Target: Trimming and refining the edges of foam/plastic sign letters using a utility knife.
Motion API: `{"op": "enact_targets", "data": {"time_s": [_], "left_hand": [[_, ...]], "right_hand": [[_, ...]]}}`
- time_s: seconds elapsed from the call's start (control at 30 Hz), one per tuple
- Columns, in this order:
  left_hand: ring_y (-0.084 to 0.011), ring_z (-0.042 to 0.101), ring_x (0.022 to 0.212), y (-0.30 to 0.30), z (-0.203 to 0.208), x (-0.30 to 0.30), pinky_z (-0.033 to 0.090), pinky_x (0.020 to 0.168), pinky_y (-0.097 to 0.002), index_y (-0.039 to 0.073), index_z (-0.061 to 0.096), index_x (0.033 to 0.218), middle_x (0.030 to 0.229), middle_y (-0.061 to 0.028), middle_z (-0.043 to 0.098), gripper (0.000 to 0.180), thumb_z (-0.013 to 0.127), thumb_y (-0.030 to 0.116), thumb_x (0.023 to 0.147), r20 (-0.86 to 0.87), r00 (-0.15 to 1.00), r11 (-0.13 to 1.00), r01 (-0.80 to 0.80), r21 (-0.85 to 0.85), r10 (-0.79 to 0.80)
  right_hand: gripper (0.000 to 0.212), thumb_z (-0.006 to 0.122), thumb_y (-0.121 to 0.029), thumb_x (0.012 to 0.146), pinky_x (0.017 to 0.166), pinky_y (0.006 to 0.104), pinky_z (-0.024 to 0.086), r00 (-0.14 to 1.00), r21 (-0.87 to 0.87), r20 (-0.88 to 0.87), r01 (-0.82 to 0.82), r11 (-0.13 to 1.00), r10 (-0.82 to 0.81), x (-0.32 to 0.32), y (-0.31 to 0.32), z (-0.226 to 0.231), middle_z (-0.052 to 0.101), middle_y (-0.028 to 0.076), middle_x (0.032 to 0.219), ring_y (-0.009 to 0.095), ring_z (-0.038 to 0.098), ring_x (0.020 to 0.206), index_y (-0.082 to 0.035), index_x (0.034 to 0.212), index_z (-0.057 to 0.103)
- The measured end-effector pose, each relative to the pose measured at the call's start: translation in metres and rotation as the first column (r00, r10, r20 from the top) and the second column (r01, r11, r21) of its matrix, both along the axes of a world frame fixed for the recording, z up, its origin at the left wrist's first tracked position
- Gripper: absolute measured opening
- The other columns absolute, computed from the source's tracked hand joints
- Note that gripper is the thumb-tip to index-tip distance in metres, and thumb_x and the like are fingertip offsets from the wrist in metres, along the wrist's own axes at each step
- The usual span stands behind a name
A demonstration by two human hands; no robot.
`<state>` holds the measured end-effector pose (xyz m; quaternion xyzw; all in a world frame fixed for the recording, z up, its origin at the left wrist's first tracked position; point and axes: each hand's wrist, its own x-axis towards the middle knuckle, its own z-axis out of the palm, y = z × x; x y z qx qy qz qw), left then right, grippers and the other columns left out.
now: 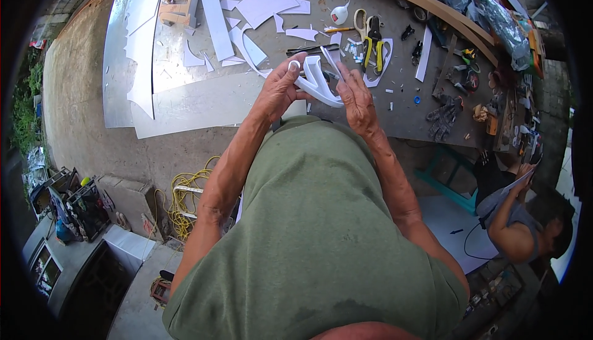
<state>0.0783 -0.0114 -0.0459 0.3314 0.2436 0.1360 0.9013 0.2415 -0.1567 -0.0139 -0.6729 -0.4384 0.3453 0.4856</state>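
Note:
Above the near edge of the table, my left hand (281,89) is closed on a white, hollow, curved piece with raised walls (320,86), like part of a channel letter. Its thumb lies at a rounded white end of the piece. My right hand (358,102) is closed on a thin white strip (330,60) that slants up to the left. Those right fingers are close to the far end of the curved piece; whether they touch it I cannot tell. Just beyond lie white cut-out scraps (250,49) and yellow-handled snips (372,52).
Scissors (360,21), a pencil (338,29) and a white glue bottle (339,14) lie farther back. A brown letter form (179,9) stands at the far left. Grey gloves (443,117) rest on the right. Another person (519,216) sits at the right, holding a flat sheet.

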Motion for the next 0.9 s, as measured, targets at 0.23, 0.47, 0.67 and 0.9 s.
{"op": "enact_targets", "data": {"time_s": [0.23,0.47,0.67,0.9], "left_hand": [[-0.0295,0.055,0.125,-0.006,0.032,-0.001,0.056,0.096,-0.0491,0.004,0.031,0.151,0.146,-0.0159,0.044,0.071,0.062,0.036,0.096,0.076,0.987,0.958,-0.159,0.238,0.145],[-0.0308,0.055,0.125,-0.007,0.030,-0.005,0.056,0.097,-0.0489,0.007,0.038,0.147,0.150,-0.0155,0.040,0.067,0.068,0.031,0.093,0.171,0.977,0.958,-0.166,0.236,0.127],[-0.0345,0.055,0.126,-0.007,0.021,-0.006,0.057,0.095,-0.0469,0.015,0.049,0.138,0.151,-0.0182,0.040,0.056,0.072,0.028,0.089,0.247,0.959,0.946,-0.202,0.253,0.139],[-0.0345,0.056,0.125,-0.006,0.021,-0.010,0.058,0.092,-0.0458,0.016,0.052,0.132,0.152,-0.0181,0.040,0.050,0.073,0.028,0.088,0.275,0.954,0.951,-0.193,0.244,0.123]], "right_hand": [[0.053,0.064,-0.020,0.092,0.087,0.0426,0.045,0.715,0.048,0.698,-0.100,0.994,0.038,-0.023,0.012,0.023,0.056,0.015,0.107,0.031,0.056,0.101,0.005,0.137,0.050],[0.054,0.067,-0.019,0.090,0.087,0.0414,0.046,0.686,0.093,0.726,-0.158,0.983,0.042,-0.021,0.011,0.027,0.057,0.015,0.109,0.030,0.057,0.100,0.005,0.136,0.052],[0.054,0.069,-0.018,0.088,0.087,0.0421,0.048,0.734,0.177,0.679,-0.154,0.972,-0.007,-0.024,0.006,0.030,0.059,0.017,0.110,0.031,0.058,0.099,0.006,0.134,0.054],[0.055,0.072,-0.016,0.085,0.087,0.0433,0.049,0.721,0.188,0.692,-0.178,0.966,-0.002,-0.024,0.005,0.036,0.060,0.017,0.108,0.032,0.060,0.098,0.007,0.132,0.055]]}}
